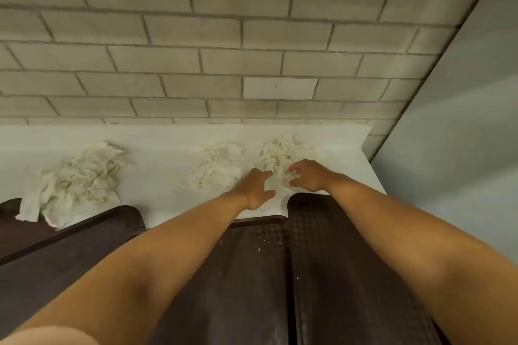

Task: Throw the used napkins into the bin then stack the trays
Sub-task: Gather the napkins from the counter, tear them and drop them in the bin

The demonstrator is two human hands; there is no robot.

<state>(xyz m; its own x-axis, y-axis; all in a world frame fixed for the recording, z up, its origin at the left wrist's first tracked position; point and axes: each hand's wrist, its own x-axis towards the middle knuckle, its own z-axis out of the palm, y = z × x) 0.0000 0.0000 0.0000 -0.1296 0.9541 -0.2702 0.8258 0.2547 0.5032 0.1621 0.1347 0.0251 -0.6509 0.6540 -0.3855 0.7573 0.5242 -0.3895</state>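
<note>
Three heaps of crumpled white napkins lie on a white table (pixel 157 145): a left heap (pixel 75 176) hanging over a tray's edge, a middle heap (pixel 215 168) and a right heap (pixel 276 159). My left hand (pixel 256 187) lies with spread fingers at the right heap's left side. My right hand (pixel 307 175) has curled fingers digging into the same heap from the right. Dark brown trays sit in front: a right tray (pixel 336 260), a middle tray (pixel 246 274), a left tray (pixel 70 260) and a far-left tray (pixel 16 227).
A pale brick wall (pixel 224 50) rises right behind the table. A plain grey wall (pixel 462 120) closes the right side, close to the table's right end. No bin is in view.
</note>
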